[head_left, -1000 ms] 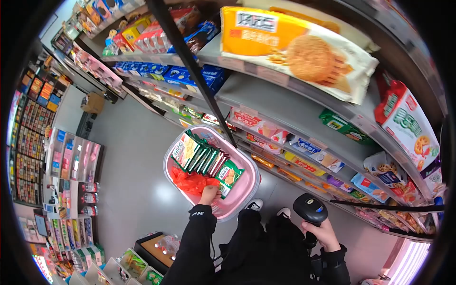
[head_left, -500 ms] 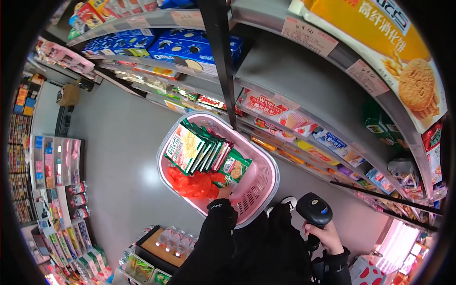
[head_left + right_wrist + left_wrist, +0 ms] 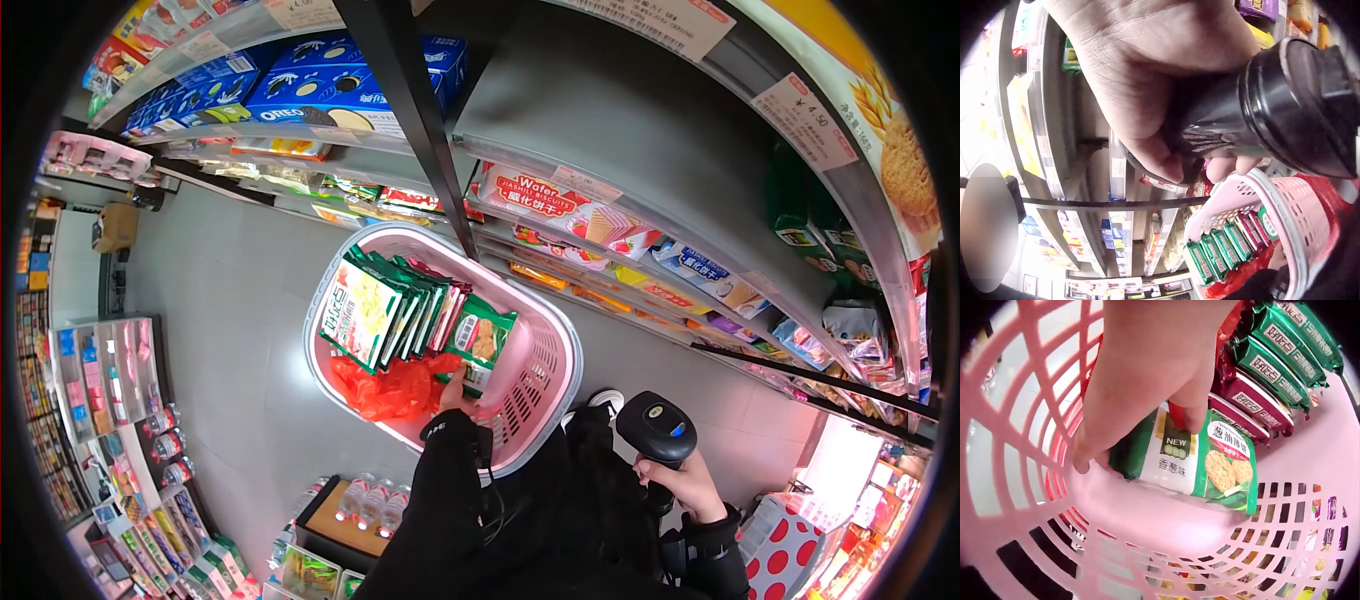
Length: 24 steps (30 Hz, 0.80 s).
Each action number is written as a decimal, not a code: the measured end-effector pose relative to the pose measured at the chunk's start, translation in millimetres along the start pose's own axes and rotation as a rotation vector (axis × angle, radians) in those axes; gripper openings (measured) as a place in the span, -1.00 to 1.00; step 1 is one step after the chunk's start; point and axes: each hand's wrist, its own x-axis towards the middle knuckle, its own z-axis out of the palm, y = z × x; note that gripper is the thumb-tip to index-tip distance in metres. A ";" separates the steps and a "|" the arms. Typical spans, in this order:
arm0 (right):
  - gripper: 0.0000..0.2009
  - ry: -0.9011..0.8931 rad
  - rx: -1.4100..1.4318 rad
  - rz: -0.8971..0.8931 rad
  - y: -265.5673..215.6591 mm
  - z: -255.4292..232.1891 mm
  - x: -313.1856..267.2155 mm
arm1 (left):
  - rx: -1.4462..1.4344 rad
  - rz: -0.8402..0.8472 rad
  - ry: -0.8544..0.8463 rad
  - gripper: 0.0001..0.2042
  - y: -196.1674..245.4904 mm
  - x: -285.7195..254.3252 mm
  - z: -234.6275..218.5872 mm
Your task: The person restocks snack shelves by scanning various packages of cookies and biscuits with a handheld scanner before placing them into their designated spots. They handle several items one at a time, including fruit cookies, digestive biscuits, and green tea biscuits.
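Note:
My left hand [image 3: 455, 392] reaches into a pink basket [image 3: 540, 375] and holds the near end of a green cracker packet [image 3: 478, 342]. In the left wrist view the thumb lies over the packet [image 3: 1210, 465], while a fingertip [image 3: 1082, 466] shows past its end. Beside it stands a row of green and maroon biscuit packets [image 3: 1272, 369], with a red plastic bag [image 3: 380, 388] bunched next to the hand. My right hand [image 3: 690, 485] grips a black handheld barcode scanner [image 3: 657, 430] by its handle, to the right of the basket.
Shelves run along the right, with wafer packs [image 3: 560, 205], blue Oreo boxes [image 3: 320, 90] and a black upright post [image 3: 410, 120] close behind the basket. Bottles [image 3: 372, 503] stand on a low unit at the front left. A polka-dot box [image 3: 785, 545] is at the lower right.
The head view has shifted, so the shelves look closer. My left hand stays at the packet's near end, and the packet sits more upright in view. The right hand keeps holding the scanner.

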 end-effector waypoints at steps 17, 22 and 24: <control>-0.78 -0.010 -0.002 -0.078 0.3 -10.8 -7.9 | -0.389 0.096 -0.237 -0.66 -5.3 -59.6 43.4; -0.79 -0.019 0.016 -0.122 0.2 -13.0 -12.4 | -0.344 0.050 -0.236 -0.65 -2.7 -99.2 52.3; -0.78 -0.032 0.027 -0.152 0.6 -14.7 -13.7 | -0.276 0.082 -0.229 -0.65 -1.8 -115.1 53.0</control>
